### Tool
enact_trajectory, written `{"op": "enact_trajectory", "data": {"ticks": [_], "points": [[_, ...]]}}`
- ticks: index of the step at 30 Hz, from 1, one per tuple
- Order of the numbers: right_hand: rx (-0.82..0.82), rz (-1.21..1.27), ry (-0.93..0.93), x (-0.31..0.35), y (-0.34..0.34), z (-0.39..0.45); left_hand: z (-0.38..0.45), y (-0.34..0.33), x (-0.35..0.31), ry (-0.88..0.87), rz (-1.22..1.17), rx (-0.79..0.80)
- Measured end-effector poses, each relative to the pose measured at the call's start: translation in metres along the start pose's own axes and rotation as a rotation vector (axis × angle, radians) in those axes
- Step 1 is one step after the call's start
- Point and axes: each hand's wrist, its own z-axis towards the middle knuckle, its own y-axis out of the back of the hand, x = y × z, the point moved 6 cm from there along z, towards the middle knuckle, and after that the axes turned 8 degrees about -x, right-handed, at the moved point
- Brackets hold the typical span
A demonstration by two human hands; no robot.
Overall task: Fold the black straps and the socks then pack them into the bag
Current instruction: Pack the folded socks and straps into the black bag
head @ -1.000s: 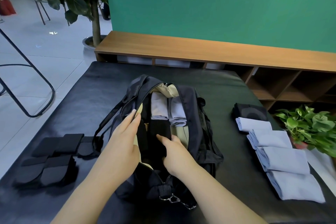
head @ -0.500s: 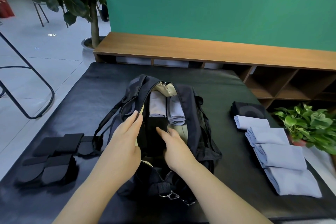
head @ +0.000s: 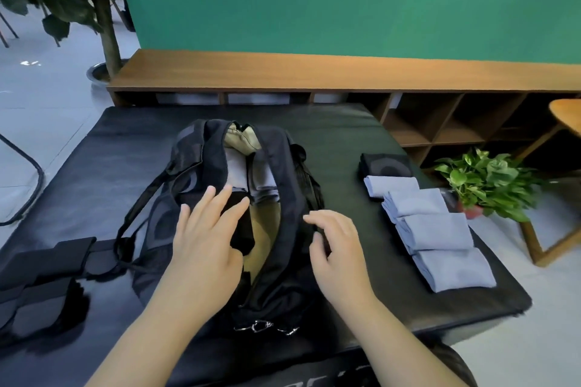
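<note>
Packing the bag (head: 292, 229), and more socks wait

The left hand (head: 204, 248) lies flat with spread fingers, pressing a black strap (head: 242, 229) down inside the bag. The right hand (head: 338, 248) is loose and holds nothing, touching the bag's edge. I think it should reach for the folded socks (head: 437, 229) on the right next

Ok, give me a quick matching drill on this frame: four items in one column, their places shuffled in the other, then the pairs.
Items:
1. bag
2. folded blue socks
3. black straps
4. potted plant

Places:
A. row on the mat, right of the bag
B. off the mat, far right
C. unzipped, mid-mat between the hands
D. mat's left edge

Pairs: 1-C, 2-A, 3-D, 4-B
</note>
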Motion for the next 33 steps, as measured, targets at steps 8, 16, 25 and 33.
{"op": "enact_trajectory", "data": {"ticks": [8,16,25,33], "points": [[-0.22,-0.344,-0.249,-0.09,0.077,-0.038,0.002,-0.017,-0.009,-0.045,0.031,-0.017],[-0.244,-0.481,-0.33,-0.125,0.103,-0.041,0.0,-0.028,-0.021,-0.062,0.024,0.031],[0.101,-0.793,-0.522,-0.177,0.103,0.006,0.001,-0.031,-0.021,-0.064,0.02,0.042],[0.193,-0.935,-0.523,-0.19,0.102,0.024,0.005,-0.031,-0.016,-0.048,0.008,0.043]]}}
